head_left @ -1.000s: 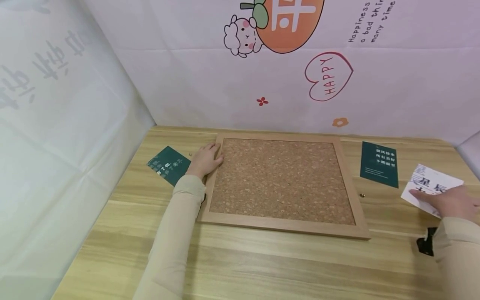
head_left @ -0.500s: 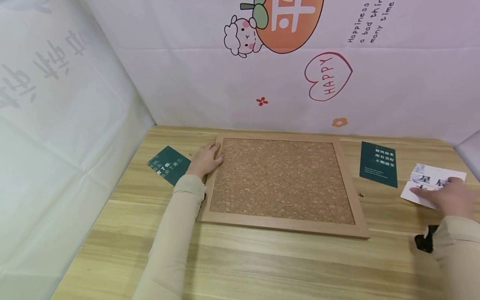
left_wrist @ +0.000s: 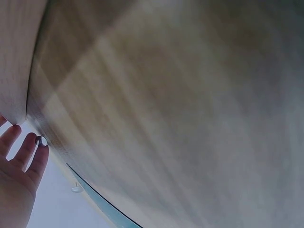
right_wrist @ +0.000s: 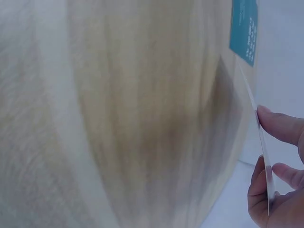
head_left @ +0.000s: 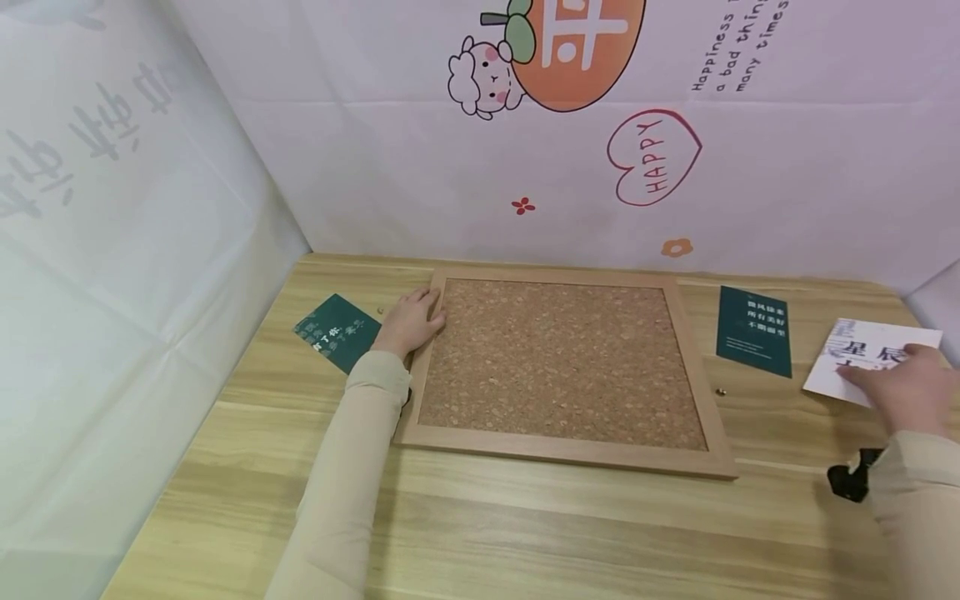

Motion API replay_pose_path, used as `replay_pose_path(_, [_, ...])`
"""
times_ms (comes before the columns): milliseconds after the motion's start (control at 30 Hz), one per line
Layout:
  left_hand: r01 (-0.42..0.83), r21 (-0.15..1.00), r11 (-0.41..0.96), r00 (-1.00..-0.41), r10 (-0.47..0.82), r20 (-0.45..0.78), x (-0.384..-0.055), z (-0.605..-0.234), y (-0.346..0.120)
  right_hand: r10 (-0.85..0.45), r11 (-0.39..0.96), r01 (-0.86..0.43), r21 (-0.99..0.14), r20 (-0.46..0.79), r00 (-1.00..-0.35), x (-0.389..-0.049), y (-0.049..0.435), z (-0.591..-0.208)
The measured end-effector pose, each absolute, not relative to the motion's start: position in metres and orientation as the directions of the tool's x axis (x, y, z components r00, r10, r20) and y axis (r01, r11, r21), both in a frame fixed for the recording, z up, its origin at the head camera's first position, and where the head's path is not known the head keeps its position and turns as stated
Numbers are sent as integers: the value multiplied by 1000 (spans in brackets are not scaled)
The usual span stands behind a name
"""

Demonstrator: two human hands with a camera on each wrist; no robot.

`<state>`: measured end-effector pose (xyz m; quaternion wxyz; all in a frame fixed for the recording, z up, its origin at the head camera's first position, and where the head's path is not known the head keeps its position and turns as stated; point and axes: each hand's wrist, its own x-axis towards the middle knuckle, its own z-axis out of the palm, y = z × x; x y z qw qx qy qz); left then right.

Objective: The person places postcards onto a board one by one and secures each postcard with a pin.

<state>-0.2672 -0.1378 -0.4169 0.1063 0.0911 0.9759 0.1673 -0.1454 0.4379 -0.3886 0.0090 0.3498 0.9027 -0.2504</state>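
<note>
From the head camera, a rectangular cork board [head_left: 558,362] is seen flat on a wood-grained tabletop [head_left: 562,533], its speckled, granular face bordered by a smooth, pale wooden frame [head_left: 566,450]. Its long axis is set across the table, from left to right. Just beside the right-hand dark green card [head_left: 753,332], toward the table's right end, a thin white card [head_left: 862,343] is held (partly covered by the fingers). Its dark characters are turned upright to the person; its long axis cannot be told. The card is pinched between the thumb and fingers of the right hand [head_left: 911,392]. The left hand [head_left: 408,323] is kept relaxed, its fingers rested on the frame's left side.

In the left wrist view, the left hand's fingers are seen extended near the frame's end. A small, shiny, round object [left_wrist: 42,141] is seen at the fingertips; whether it is touched cannot be told.

In the right wrist view, the white card is shown nearly edge-on, as a slim, slanted strip, with digits pressed to both faces. A soft shadow is cast across the tabletop.
</note>
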Motion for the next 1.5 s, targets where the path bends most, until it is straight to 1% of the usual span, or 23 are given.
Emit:
replay_pose_path(100, [138,349,927,-961,210,-178,-266,-416,-137,617,632,611,-477,-167,-769,-149,436,-384])
replay_pose_path(300, [138,345,928,-962,209,-177,-266,-415,-137,555,660,526,-536,-124,-823,-158,425,-374])
replay_pose_path(600, [142,345,928,-963,211,-169,-267,-419,-138,443,680,425,-597,-126,-887,-173,401,-363])
replay_pose_path(1100, [141,344,928,-960,214,-182,-267,-420,-139,344,785,295,-544,-13,-939,-204,344,-368])
replay_pose_path(1333, [138,351,926,-960,212,-182,-266,-419,-139,292,798,230,-557,22,-956,-210,316,-364])
replay_pose_path(1500, [136,354,925,-961,211,-181,-266,-418,-138,291,787,230,-573,15,-957,-214,299,-362])
